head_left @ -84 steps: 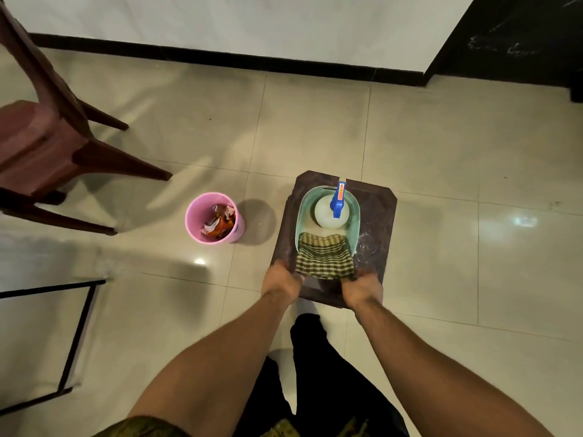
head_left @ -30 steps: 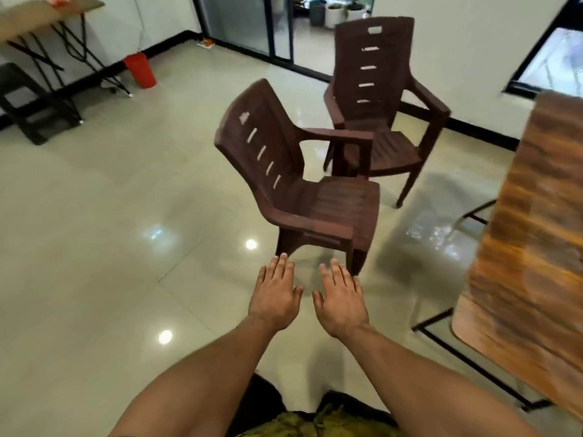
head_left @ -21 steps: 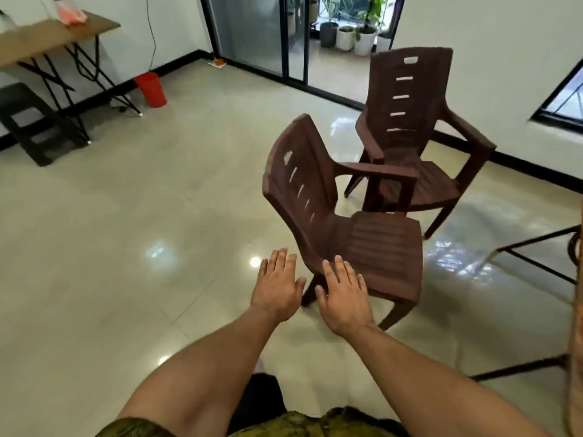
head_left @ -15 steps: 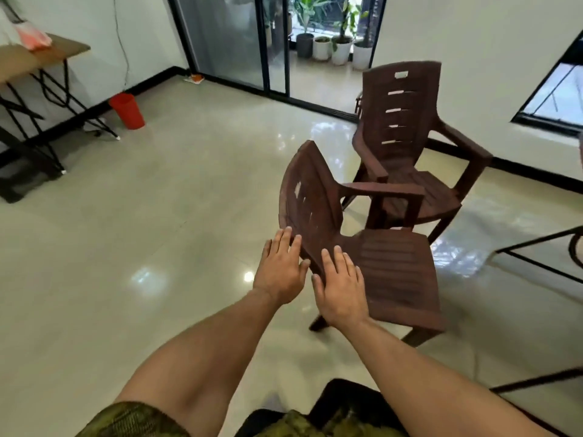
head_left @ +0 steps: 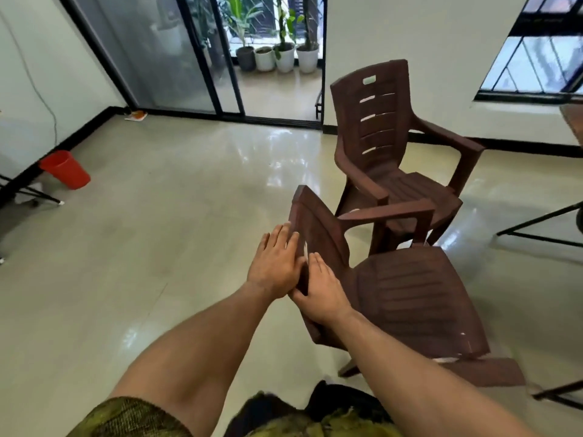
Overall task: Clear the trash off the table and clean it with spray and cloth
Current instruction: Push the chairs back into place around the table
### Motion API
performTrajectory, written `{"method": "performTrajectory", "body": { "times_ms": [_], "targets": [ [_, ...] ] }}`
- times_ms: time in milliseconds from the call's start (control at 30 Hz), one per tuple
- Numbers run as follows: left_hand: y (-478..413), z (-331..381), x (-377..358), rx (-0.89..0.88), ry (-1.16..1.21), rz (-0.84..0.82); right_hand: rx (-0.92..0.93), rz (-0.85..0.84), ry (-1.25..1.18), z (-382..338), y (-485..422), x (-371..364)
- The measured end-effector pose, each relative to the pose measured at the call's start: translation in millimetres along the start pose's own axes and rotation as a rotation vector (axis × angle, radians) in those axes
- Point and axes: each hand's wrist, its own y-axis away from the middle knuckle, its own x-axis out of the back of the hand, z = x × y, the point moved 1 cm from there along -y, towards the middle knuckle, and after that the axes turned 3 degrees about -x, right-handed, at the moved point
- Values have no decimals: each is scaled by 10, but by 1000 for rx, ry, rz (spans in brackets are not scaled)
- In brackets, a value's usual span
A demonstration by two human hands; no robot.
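Note:
My left hand [head_left: 275, 265] and my right hand [head_left: 321, 292] are stretched out side by side with straight fingers and hold nothing. Both reach the backrest of the nearer brown plastic chair [head_left: 407, 298]; the left fingertips lie at its upper edge, the right hand lies over its side. The spray bottle, the cloth, the basket and the pink trash bin are out of view. A corner of the wooden table [head_left: 574, 121] shows at the right edge.
A second brown chair [head_left: 388, 152] stands behind the first. Black table legs [head_left: 536, 222] cross the floor at right. A red bucket [head_left: 65, 169] stands by the left wall. Glass sliding doors [head_left: 176, 55] and potted plants [head_left: 284, 55] are at the back.
The view turned from the stool with basket and pink bin to the room with chairs. My hands let go of the stool and moved forward to the nearer chair's backrest.

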Motion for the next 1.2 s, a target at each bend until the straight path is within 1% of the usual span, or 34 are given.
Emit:
{"method": "performTrajectory", "body": {
  "times_ms": [100, 233, 367, 433, 500, 567, 667, 800, 900, 1067, 1200],
  "targets": [
    [-232, -136, -73, -134, -19, -52, -75, -43, -68, -11, -176, -26],
    [-502, -249, -134, -384, -39, -103, -199, -67, -342, 22, -231, -83],
    [-790, -348, -110, -742, -93, -146, -306, -9, -534, 4, -214, -163],
    [-900, -372, -91, -883, -121, -178, -394, 26, -585, -33, -185, -204],
    [-969, -414, -82, -973, -128, -201, -466, 26, -600, -98, -136, -214],
    [-1021, -438, -91, -1031, -117, -211, -540, 1, -531, -229, -52, -198],
    [-1051, -486, -156, -1111, -104, -191, -618, 19, -283, -436, 31, -259],
    [-1146, -549, -174, -1170, -74, -187, -707, 154, -90, -653, -40, -458],
    [-1218, -411, -158, -1202, -34, -171, -793, 292, 87, -707, -31, -429],
    [-1413, 47, -196, -1282, -18, -164, -900, 449, 209, -507, 35, -282],
    [-1657, 524, -248, -1329, -24, -167, -985, 481, 242, -175, 13, -67]
  ]
}}
